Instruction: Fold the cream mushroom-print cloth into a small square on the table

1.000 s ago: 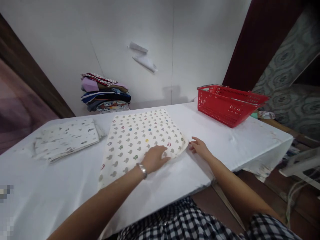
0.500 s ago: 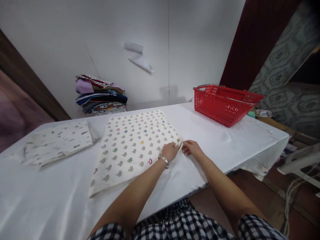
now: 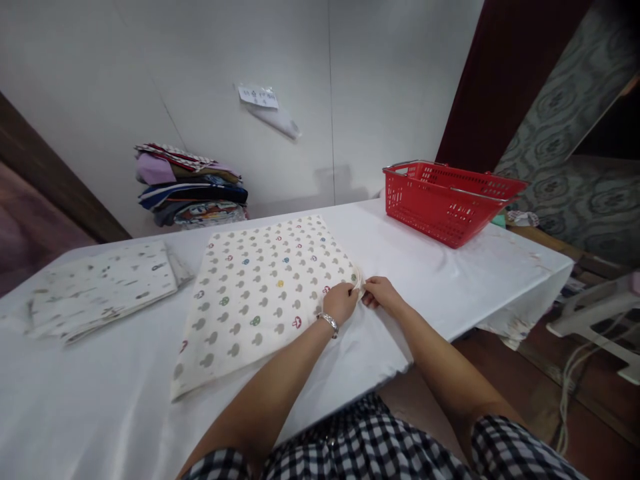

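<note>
A cream cloth (image 3: 270, 293) printed with grey mushrooms and a few coloured ones lies folded flat on the white-covered table (image 3: 420, 267). Its right edge is lifted and bunched between my hands. My left hand (image 3: 341, 303), with a silver bracelet at the wrist, grips the cloth near that edge. Close beside it, my right hand (image 3: 381, 293) pinches the edge between thumb and fingers. What lies under the left fingers is hidden.
A second folded printed cloth (image 3: 105, 287) lies at the left. Folded fabrics (image 3: 193, 183) are stacked against the wall behind the table. A red basket (image 3: 450, 207) stands at the back right. A white plastic stool (image 3: 595, 333) is on the floor at right.
My right hand has come slightly closer to my left at the cloth's edge. The whole view has shifted a little; the cloth stays in place on the table.
</note>
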The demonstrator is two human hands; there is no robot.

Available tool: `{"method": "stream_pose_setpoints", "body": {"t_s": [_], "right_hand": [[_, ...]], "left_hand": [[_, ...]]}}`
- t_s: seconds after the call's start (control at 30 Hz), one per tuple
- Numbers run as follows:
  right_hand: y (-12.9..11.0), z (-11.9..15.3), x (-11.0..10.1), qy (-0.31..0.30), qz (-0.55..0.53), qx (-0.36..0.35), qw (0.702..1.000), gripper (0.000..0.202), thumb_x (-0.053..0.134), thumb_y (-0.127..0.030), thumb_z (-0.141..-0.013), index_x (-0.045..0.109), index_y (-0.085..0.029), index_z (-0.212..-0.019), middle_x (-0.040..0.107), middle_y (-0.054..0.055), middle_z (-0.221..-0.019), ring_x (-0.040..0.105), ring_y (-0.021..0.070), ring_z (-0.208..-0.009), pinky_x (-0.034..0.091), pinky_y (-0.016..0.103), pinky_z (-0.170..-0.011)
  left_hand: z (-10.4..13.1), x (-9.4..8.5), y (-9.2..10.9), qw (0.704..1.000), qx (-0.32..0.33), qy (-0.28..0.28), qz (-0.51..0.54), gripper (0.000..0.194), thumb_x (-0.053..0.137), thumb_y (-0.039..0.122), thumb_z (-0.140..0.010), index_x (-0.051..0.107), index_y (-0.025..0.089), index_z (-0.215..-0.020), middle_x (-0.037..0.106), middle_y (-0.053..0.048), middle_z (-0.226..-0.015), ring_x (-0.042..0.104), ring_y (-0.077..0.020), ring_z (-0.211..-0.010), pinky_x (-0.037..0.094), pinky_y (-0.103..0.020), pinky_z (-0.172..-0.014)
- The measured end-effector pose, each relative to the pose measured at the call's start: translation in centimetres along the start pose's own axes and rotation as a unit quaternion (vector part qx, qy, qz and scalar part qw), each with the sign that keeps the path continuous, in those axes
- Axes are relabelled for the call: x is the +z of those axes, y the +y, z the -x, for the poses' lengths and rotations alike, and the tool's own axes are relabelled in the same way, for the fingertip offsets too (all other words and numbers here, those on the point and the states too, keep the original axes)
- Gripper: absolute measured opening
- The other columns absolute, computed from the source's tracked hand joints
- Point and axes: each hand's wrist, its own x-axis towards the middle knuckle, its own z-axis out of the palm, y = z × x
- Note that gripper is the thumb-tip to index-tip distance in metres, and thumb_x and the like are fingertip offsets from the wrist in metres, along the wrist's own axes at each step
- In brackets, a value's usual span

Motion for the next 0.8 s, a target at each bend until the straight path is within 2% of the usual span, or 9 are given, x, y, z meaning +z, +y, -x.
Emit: {"method": "stream_pose_setpoints", "body": {"t_s": [0.13,0.23,0.33,0.47,0.63,0.73,0.8], "right_hand": [[0.0,0.3,0.0,0.006,-0.018,-0.015,1.000,0.006,0.050,-0.016,-0.073,0.052,-0.016,-0.067,0.054,-0.002,-0.041,0.047,0.0086,-0.033,0.027,0.016,-0.029],[-0.1,0.5,0.0,0.005,-0.031,-0.024,0.999,0.007,0.050,-0.017,-0.073,0.049,-0.017,-0.066,0.053,-0.003,-0.041,0.046,0.0077,-0.033,0.026,0.016,-0.030],[0.1,0.4,-0.1,0.006,-0.029,-0.028,0.999,0.007,0.050,-0.017,-0.072,0.049,-0.017,-0.065,0.053,-0.003,-0.039,0.045,0.0077,-0.032,0.026,0.016,-0.030],[0.4,0.3,-0.2,0.006,-0.018,-0.041,0.999,0.007,0.051,-0.021,-0.073,0.053,-0.016,-0.068,0.054,-0.002,-0.040,0.045,0.0082,-0.032,0.026,0.016,-0.030],[0.5,0.2,-0.3,-0.004,-0.002,-0.054,0.999,0.017,0.054,-0.032,-0.077,0.055,-0.016,-0.070,0.058,0.000,-0.046,0.050,0.0090,-0.037,0.029,0.016,-0.031],[0.7,-0.1,-0.3,-0.006,0.004,-0.056,0.998,0.017,0.054,-0.031,-0.078,0.055,-0.016,-0.069,0.057,-0.001,-0.046,0.050,0.0086,-0.038,0.029,0.016,-0.031],[0.9,-0.3,-0.4,-0.012,0.004,-0.061,0.998,0.018,0.053,-0.032,-0.079,0.055,-0.016,-0.070,0.057,-0.001,-0.046,0.050,0.0083,-0.037,0.028,0.016,-0.031]], "left_hand": [[0.3,-1.1,0.4,0.994,0.050,0.046,-0.085,0.031,0.032,0.031,-0.091,0.060,0.019,-0.090,0.060,-0.008,-0.096,0.056,-0.0183,-0.089,0.039,-0.029,-0.072],[0.5,-0.9,1.0,0.982,0.097,-0.002,-0.160,0.028,0.032,0.021,-0.091,0.058,0.015,-0.098,0.058,-0.013,-0.098,0.055,-0.0226,-0.095,0.040,-0.034,-0.077],[0.5,0.2,1.4,0.974,0.117,-0.040,-0.188,0.028,0.032,0.011,-0.088,0.058,0.011,-0.097,0.058,-0.015,-0.094,0.057,-0.0239,-0.094,0.041,-0.035,-0.076],[0.5,1.2,1.5,0.974,0.121,-0.033,-0.190,0.028,0.032,0.012,-0.088,0.058,0.011,-0.099,0.058,-0.015,-0.094,0.057,-0.0243,-0.093,0.042,-0.035,-0.074],[0.8,1.0,1.1,0.981,0.108,-0.018,-0.162,0.030,0.031,0.022,-0.091,0.058,0.015,-0.101,0.058,-0.012,-0.097,0.056,-0.0211,-0.092,0.041,-0.032,-0.073],[0.9,0.7,0.9,0.991,0.077,-0.013,-0.109,0.034,0.030,0.032,-0.092,0.062,0.018,-0.093,0.060,-0.009,-0.095,0.057,-0.0180,-0.087,0.040,-0.029,-0.071],[0.8,0.6,0.8,0.996,0.053,-0.013,-0.067,0.035,0.031,0.033,-0.091,0.063,0.019,-0.086,0.062,-0.007,-0.090,0.057,-0.0169,-0.082,0.039,-0.028,-0.069]]}}
